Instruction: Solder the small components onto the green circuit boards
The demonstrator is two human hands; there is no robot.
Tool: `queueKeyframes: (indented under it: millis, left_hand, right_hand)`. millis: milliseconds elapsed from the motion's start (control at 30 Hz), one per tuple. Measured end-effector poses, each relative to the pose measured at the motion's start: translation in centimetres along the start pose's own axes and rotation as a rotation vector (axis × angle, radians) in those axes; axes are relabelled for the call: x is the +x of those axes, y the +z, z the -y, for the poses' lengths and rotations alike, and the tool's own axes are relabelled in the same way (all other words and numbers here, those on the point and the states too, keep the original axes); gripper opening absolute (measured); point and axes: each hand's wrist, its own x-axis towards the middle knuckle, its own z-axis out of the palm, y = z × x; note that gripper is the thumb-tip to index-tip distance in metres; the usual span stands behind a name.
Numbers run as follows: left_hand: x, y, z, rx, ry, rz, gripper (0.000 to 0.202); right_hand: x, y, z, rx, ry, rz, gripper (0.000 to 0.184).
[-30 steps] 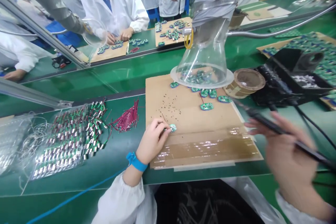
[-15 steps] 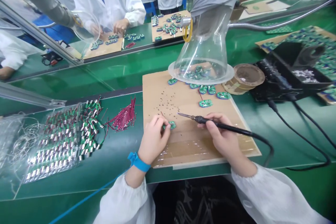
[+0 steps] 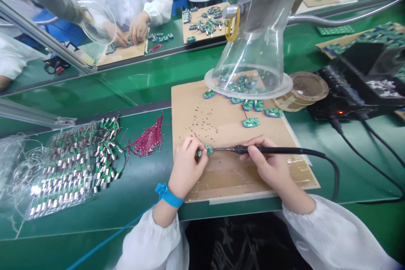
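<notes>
My left hand (image 3: 189, 164), with a blue band at the wrist, is closed on a small green circuit board (image 3: 208, 150) over the cardboard sheet (image 3: 228, 177). A short red wire sticks up by its fingertips. My right hand (image 3: 267, 161) is wrapped round the handle of a soldering iron (image 3: 242, 149). The iron lies nearly level, and its tip meets the right end of the board. Dark specks are scattered beyond the board. Farther right lies another circuit board (image 3: 251, 122) with a red wire.
A clear fume hood (image 3: 253, 50) hangs over more boards. To the right stand a round tub (image 3: 305, 90) and a black soldering station (image 3: 341, 93). Red wires (image 3: 150, 137) and bagged parts with green leads (image 3: 68, 168) lie left. Across the partition a co-worker's hands (image 3: 138, 27) handle boards.
The soldering iron has come down and left, from above the cardboard to the board's right end. My left hand keeps its hold on the board. The view has shifted slightly.
</notes>
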Motion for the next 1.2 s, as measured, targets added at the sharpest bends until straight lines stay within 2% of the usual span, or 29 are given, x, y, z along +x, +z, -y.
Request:
queueKeyframes:
  millis: [467, 733, 1067, 1167, 1200]
  left_hand:
    - [0.0, -0.2, -0.3, -0.036, -0.045, 0.009, 0.011]
    - [0.0, -0.1, 0.0, -0.071, -0.043, -0.003, 0.011]
    - [0.0, 0.1, 0.2, -0.046, -0.035, -0.01, 0.011]
    - [-0.2, -0.4, 0.6, -0.083, -0.019, 0.009, 0.007]
    - [-0.2, -0.7, 0.8, -0.107, -0.013, 0.032, 0.013]
  right_hand:
    - [0.0, 0.0, 0.0, -0.036, -0.001, 0.029, 0.015]
    - [0.3, 0.1, -0.4, 0.18, 0.057, -0.124, 0.018]
    - [0.4, 0.2, -0.5, 0.247, 0.018, -0.146, 0.014]
    - [0.4, 0.2, -0.5, 0.256, 0.011, -0.151, 0.013]
    - [0.4, 0.2, -0.4, 0.256, 0.011, -0.153, 0.013]
